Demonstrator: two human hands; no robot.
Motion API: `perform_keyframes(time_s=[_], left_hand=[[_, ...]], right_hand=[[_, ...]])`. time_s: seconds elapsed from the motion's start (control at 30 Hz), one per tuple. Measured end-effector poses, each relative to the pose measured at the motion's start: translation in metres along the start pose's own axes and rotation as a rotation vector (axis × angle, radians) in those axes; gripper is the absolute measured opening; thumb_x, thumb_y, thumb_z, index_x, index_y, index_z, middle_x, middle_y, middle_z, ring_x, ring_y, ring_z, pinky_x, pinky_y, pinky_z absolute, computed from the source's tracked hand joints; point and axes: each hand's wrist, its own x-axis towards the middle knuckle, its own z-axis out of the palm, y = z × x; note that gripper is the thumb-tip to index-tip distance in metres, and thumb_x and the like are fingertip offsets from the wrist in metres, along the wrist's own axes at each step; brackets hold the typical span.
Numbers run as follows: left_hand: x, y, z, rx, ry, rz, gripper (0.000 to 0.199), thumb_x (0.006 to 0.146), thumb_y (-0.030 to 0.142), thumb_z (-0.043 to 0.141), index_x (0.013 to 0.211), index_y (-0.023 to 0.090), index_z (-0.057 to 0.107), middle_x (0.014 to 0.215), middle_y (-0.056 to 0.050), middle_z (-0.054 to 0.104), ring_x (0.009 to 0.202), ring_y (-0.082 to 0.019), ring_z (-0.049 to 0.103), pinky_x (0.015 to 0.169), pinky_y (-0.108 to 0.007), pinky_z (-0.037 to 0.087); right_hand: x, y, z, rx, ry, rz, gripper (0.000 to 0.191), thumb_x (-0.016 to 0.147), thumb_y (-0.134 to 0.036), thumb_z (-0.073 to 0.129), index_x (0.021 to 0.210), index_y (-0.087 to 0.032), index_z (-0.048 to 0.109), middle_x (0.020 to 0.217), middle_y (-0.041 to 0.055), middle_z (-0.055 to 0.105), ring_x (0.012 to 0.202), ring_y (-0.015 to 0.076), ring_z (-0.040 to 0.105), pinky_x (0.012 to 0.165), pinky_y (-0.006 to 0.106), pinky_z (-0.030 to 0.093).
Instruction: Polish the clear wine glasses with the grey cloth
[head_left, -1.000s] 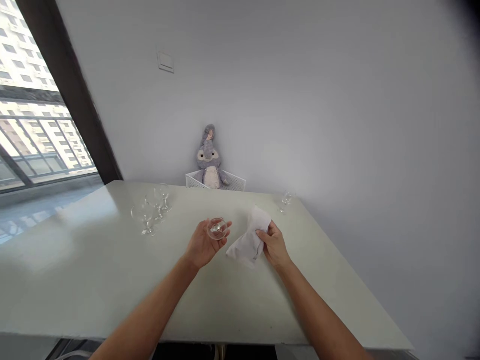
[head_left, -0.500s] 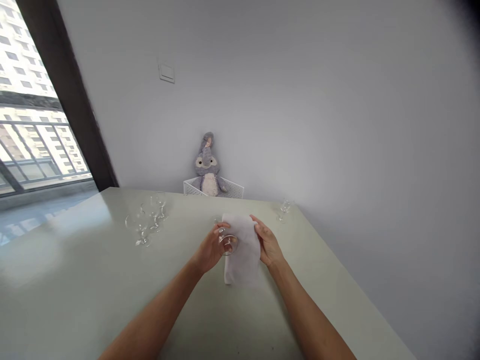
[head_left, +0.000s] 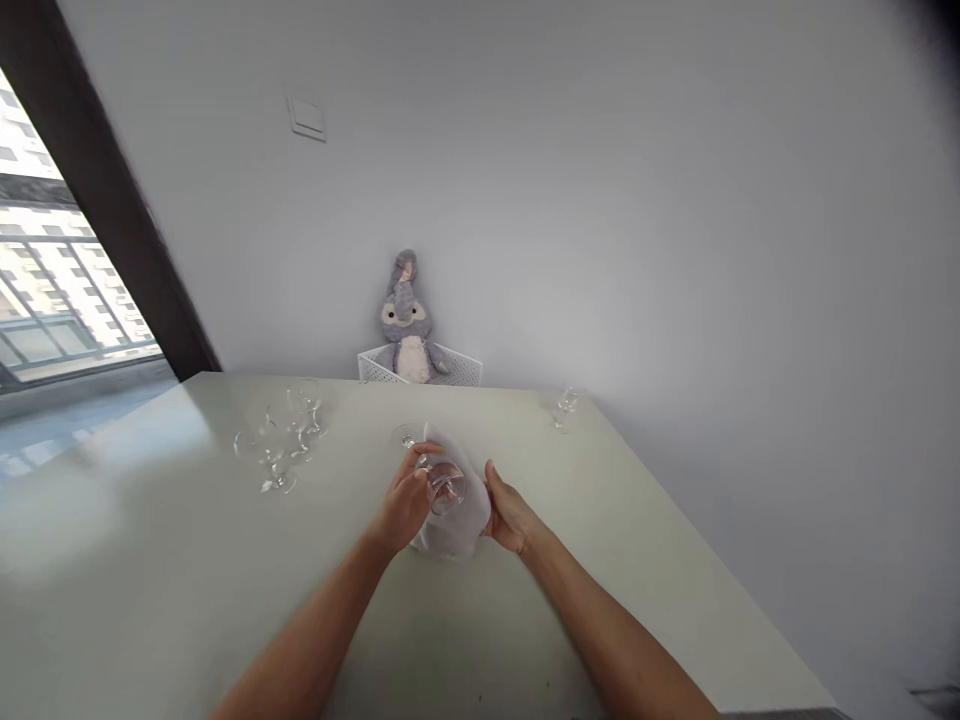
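My left hand (head_left: 403, 512) is closed round the bowl of a clear stemmed glass (head_left: 448, 490). The glass lies tilted, its mouth toward me and its round foot pointing away, past my fingers. Behind and beneath the bowl hangs a white cloth (head_left: 459, 535), bent round the glass. At the cloth's right edge, my right hand (head_left: 510, 512) grips it with the thumb raised; the other fingers are partly hidden behind the fabric. Both hands are above the table, close to its middle.
Several clear stemmed glasses (head_left: 279, 470) stand on the left of the pale table (head_left: 187, 560). Another stemmed glass (head_left: 564, 408) is near the far right corner. Beyond the far edge, a grey plush toy (head_left: 409, 330) sits in a white basket (head_left: 466, 370) against the wall.
The cloth has gone from hanging fairly flat to bending round the glass. My right hand has moved slightly left and toward me. The glass has tilted, showing its foot more. The view has shifted slightly.
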Motion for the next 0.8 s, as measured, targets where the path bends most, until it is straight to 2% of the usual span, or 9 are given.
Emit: perform_keyframes(time_s=[0.03,0.1,0.17,0.23,0.33,0.53,0.67,0.8], left_hand=[[0.000,0.001,0.001,0.004,-0.002,0.000,0.029,0.077,0.035,0.053,0.101,0.020,0.045,0.083,-0.006,0.059,0.088,-0.019,0.054,0.065,-0.029,0.042],[0.000,0.000,0.000,0.010,-0.005,-0.007,0.029,0.077,0.035,0.053,0.101,0.020,0.045,0.085,-0.006,0.059,0.088,-0.019,0.054,0.066,-0.029,0.043],[0.000,-0.003,-0.002,0.010,0.001,-0.017,0.029,0.078,0.035,0.053,0.102,0.020,0.045,0.085,-0.006,0.059,0.087,-0.019,0.055,0.066,-0.029,0.043],[0.001,-0.006,-0.005,0.005,0.023,-0.022,0.028,0.078,0.035,0.052,0.102,0.021,0.046,0.086,-0.006,0.058,0.086,-0.018,0.055,0.066,-0.029,0.044],[0.003,-0.012,-0.008,-0.002,0.077,-0.014,0.025,0.080,0.034,0.049,0.102,0.021,0.048,0.090,-0.005,0.056,0.088,-0.018,0.055,0.066,-0.029,0.044],[0.007,-0.021,-0.013,-0.007,0.247,0.004,0.024,0.079,0.035,0.053,0.099,0.022,0.052,0.101,-0.005,0.054,0.096,-0.020,0.054,0.076,-0.034,0.044],[0.008,-0.028,-0.016,-0.032,0.320,0.043,0.023,0.075,0.032,0.058,0.095,0.024,0.052,0.107,-0.002,0.051,0.103,-0.022,0.051,0.083,-0.039,0.043],[0.006,-0.034,-0.013,0.011,0.312,0.043,0.027,0.073,0.031,0.060,0.098,0.024,0.051,0.106,-0.004,0.053,0.107,-0.022,0.050,0.085,-0.037,0.042]], right_hand=[[0.000,0.002,0.000,-0.007,0.010,0.027,0.060,0.070,-0.070,0.038,0.076,-0.014,0.060,0.052,0.0020,0.056,0.047,0.0134,0.050,0.050,0.028,0.040],[-0.001,0.003,0.002,-0.006,-0.031,-0.009,0.054,0.071,-0.066,0.043,0.077,-0.014,0.060,0.055,0.0022,0.058,0.051,0.0139,0.053,0.052,0.028,0.041],[-0.005,0.001,0.005,0.012,-0.117,-0.135,0.042,0.071,-0.054,0.056,0.085,-0.015,0.060,0.066,0.0039,0.063,0.061,0.0152,0.057,0.059,0.028,0.043],[-0.008,-0.003,0.009,0.042,-0.146,-0.269,0.035,0.068,-0.039,0.066,0.092,-0.015,0.059,0.076,0.0046,0.065,0.069,0.0162,0.059,0.063,0.027,0.044],[-0.013,-0.012,0.012,0.122,-0.057,-0.397,0.034,0.064,-0.028,0.070,0.094,-0.018,0.057,0.082,0.0040,0.066,0.072,0.0170,0.060,0.064,0.028,0.046],[-0.021,-0.023,0.015,0.197,0.156,-0.527,0.035,0.065,-0.022,0.068,0.096,-0.019,0.055,0.084,0.0036,0.067,0.072,0.0189,0.062,0.064,0.031,0.049],[-0.021,-0.016,0.025,0.145,0.168,-0.609,0.042,0.062,-0.020,0.069,0.101,-0.020,0.052,0.086,0.0038,0.065,0.075,0.0194,0.062,0.065,0.033,0.049],[-0.016,0.000,0.032,0.007,0.166,-0.630,0.046,0.062,-0.020,0.068,0.103,-0.022,0.048,0.092,0.0026,0.062,0.080,0.0168,0.059,0.071,0.031,0.047]])
